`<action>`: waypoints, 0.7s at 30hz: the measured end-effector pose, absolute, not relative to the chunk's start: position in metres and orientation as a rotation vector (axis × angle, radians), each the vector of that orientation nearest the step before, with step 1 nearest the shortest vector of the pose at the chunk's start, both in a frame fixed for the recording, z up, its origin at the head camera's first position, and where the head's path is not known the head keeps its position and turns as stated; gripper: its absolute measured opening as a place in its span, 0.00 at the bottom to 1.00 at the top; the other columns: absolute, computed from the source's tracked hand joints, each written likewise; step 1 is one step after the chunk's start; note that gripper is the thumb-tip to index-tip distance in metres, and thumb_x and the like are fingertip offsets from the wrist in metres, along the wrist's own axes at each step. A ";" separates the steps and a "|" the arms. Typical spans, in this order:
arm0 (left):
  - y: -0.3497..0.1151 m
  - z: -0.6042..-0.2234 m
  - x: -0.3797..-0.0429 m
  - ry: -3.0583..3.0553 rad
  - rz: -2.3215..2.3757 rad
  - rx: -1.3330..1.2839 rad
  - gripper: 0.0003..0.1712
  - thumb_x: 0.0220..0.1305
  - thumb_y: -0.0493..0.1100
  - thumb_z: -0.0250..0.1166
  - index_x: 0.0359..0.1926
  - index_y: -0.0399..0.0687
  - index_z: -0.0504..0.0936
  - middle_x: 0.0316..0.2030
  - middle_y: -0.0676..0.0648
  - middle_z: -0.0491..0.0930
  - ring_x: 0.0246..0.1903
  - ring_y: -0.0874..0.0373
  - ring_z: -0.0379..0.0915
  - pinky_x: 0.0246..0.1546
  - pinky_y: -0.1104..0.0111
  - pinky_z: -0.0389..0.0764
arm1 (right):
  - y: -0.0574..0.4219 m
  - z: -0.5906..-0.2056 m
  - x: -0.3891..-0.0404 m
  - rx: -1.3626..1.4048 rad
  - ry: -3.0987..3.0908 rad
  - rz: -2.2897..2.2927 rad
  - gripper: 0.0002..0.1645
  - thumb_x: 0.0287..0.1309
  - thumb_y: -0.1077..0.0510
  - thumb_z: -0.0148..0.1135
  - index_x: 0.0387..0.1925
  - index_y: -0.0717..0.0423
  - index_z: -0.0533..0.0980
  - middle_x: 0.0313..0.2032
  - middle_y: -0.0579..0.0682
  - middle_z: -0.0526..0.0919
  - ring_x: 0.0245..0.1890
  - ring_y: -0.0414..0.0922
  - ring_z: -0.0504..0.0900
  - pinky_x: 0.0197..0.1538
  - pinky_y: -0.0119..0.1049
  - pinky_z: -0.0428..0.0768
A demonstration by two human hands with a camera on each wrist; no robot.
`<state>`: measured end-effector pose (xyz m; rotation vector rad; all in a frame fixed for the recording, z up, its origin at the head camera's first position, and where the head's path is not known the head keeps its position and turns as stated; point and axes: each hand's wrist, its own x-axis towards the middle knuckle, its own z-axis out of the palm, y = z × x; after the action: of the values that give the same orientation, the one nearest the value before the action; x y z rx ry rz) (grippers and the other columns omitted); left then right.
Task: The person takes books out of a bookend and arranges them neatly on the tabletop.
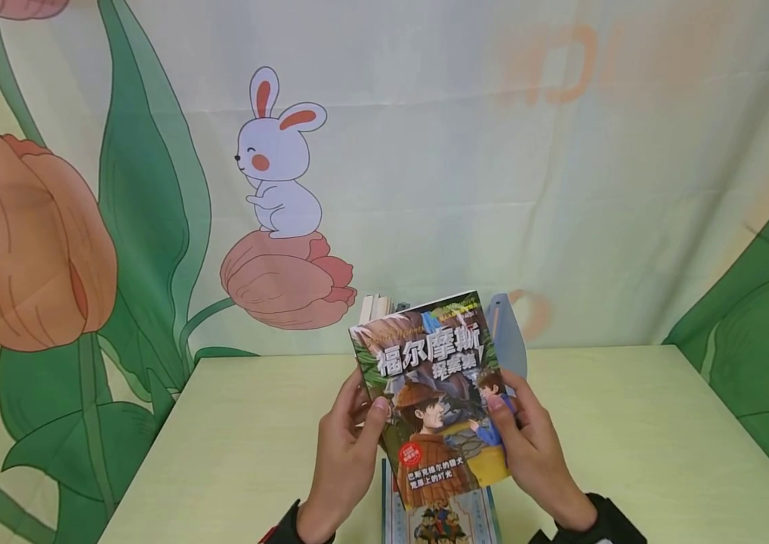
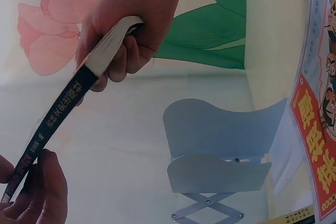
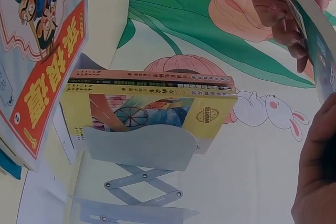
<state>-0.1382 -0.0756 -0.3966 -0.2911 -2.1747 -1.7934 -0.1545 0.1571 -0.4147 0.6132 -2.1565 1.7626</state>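
A paperback book [image 1: 435, 423] with an illustrated cover and white Chinese title is held up, tilted, between both hands. My left hand [image 1: 347, 453] grips its left edge, thumb on the cover and fingers behind. On the opposite edge, my right hand [image 1: 537, 446] holds it likewise, thumb over the cover. The dark spine [image 2: 52, 124] shows in the left wrist view, and the pages bow near the right hand. Below it lies a comic book [image 1: 442, 521] with a pale-blue border, partly hidden; its red title band [image 3: 52, 82] shows in the right wrist view.
Behind the held book stands a pale-blue folding book rack [image 3: 142, 148] with crossed struts. Several books [image 3: 157, 85] stand upright at one end of it. The light table [image 1: 235, 431] meets a printed curtain [image 1: 425, 189] with tulips and a rabbit.
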 end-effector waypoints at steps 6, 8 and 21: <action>-0.077 -0.402 -0.138 -2.159 -1.799 -0.281 0.30 0.74 0.44 0.55 0.73 0.49 0.62 0.50 0.42 0.84 0.42 0.58 0.84 0.37 0.70 0.83 | 0.160 -0.418 -0.154 0.692 -2.145 1.769 0.20 0.74 0.65 0.43 0.64 0.57 0.64 0.23 0.49 0.74 0.16 0.38 0.75 0.17 0.35 0.73; -0.077 -0.403 -0.138 -2.159 -1.800 -0.282 0.30 0.74 0.45 0.56 0.73 0.49 0.61 0.50 0.42 0.84 0.42 0.58 0.84 0.36 0.70 0.83 | 0.161 -0.419 -0.154 0.718 -2.150 1.763 0.19 0.74 0.65 0.43 0.63 0.59 0.65 0.23 0.49 0.73 0.14 0.38 0.71 0.17 0.34 0.71; -0.082 -0.407 -0.134 -2.213 -1.738 -0.276 0.31 0.73 0.45 0.57 0.72 0.40 0.63 0.47 0.40 0.83 0.43 0.57 0.82 0.37 0.71 0.80 | 0.168 -0.420 -0.148 0.745 -2.257 1.664 0.30 0.71 0.66 0.50 0.71 0.61 0.58 0.31 0.54 0.82 0.17 0.35 0.71 0.20 0.31 0.70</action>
<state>-0.1342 -0.0818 -0.4071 -0.2760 -2.2126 -1.7384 -0.1475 0.1683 -0.4204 0.7453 -2.2574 1.6641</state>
